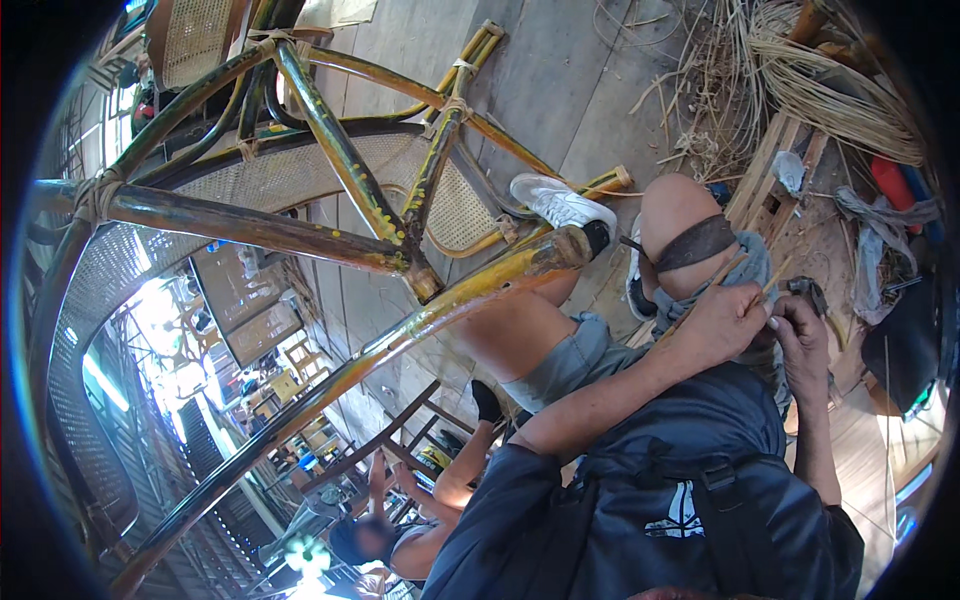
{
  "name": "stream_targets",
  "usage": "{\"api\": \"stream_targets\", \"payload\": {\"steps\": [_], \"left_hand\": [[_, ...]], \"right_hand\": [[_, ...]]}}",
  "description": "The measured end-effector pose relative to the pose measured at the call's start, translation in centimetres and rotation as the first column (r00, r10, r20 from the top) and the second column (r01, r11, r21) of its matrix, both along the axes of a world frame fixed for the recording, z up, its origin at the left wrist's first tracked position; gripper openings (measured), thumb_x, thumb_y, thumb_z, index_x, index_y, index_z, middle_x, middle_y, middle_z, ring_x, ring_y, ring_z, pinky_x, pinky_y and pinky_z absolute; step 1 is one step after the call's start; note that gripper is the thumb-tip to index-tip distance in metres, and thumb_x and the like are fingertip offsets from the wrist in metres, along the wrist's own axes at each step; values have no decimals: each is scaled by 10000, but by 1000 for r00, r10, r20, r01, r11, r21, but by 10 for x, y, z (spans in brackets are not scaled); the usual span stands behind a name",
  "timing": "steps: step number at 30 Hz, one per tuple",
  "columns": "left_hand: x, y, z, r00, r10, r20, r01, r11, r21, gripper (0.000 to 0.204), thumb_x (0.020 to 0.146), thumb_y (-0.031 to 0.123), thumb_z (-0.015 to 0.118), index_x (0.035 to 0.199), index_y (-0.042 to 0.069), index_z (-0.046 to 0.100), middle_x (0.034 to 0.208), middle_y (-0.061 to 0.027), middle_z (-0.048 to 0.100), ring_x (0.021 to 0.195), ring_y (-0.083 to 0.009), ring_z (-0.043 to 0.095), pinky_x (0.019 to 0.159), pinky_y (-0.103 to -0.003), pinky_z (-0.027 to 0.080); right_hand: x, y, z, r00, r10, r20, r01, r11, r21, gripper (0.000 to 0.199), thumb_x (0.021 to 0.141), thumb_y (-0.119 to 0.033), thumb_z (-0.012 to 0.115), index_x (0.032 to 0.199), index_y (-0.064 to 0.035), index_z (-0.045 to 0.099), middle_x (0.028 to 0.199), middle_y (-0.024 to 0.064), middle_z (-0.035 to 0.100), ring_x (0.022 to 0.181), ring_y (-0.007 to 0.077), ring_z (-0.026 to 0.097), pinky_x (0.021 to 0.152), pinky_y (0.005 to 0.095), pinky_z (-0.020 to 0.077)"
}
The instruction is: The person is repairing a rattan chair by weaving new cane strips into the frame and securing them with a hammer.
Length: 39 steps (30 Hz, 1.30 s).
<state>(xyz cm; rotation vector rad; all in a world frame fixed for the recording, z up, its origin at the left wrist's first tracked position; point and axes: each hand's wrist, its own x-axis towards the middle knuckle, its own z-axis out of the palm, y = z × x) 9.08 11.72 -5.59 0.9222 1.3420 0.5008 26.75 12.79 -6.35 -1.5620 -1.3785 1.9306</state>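
My left hand [722, 322] is closed in a fist around a thin tan rattan strip [777, 277], whose end sticks out past the fingers. My right hand [802, 345] is right beside it, thumb and fingers pinched near the same strip; exactly what lies between its fingertips is hidden. Both hands are over my lap, above rolled grey-blue shorts [580, 350]. A dark band [697, 243] lies across my bent knee. To my left is a large frame of brown-yellow rattan poles [250, 220], tied with bindings at the joints and fitted with woven cane panels [300, 170].
A thick pole [430, 325] slants across close to my leg. Coiled rattan strands [830, 90] and loose scraps lie at the far right, near a wooden slatted piece [765, 180] and a plastic bag [870, 250]. A dark-headed tool [806, 292] is beyond my right hand. Another person [410, 545] sits at lower left.
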Motion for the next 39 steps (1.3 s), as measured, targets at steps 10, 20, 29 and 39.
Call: {"api": "stream_targets", "payload": {"steps": [10, 20, 29, 39], "left_hand": [[23, -7, -13, 999, -47, 1, 47, 999, -4, 223, 900, 212, 467, 884, 10, 561, 629, -56, 548, 543, -96, 480, 504, -252, 392], [112, 46, -101, 970, -232, 69, 236, 971, -42, 282, 896, 245, 430, 851, -1, 560, 613, -71, 538, 541, -157, 522, 512, -289, 409], [103, 45, -85, 849, -68, -524, 499, 433, 751, 287, 882, 213, 462, 883, -60, 549, 725, -222, 551, 637, -367, 530, 639, -415, 437], [84, 20, -7, 870, 318, 378, -374, 924, 83, 287, 892, 163, 534, 1124, 5, 472, 721, -28, 538, 601, -66, 497, 486, -189, 400]], "right_hand": [[29, -6, 1, 967, 76, 245, -153, 936, 317, 108, 862, -79, 504, 933, -4, 474, 787, 126, 511, 716, 247, 526, 660, 337, 432], [71, -16, 5, 791, -582, -190, 578, 812, -82, 186, 883, -93, 535, 1041, -2, 500, 710, 13, 542, 659, 77, 531, 588, 197, 438], [78, -20, -11, 730, -656, -192, 652, 753, -89, 150, 906, -109, 493, 1027, -21, 509, 744, 24, 549, 663, 91, 528, 601, 221, 441], [42, 5, 18, 638, -655, -405, 690, 720, -78, 256, 847, -60, 592, 1061, -25, 456, 779, 38, 563, 655, 108, 567, 594, 221, 461]]}}
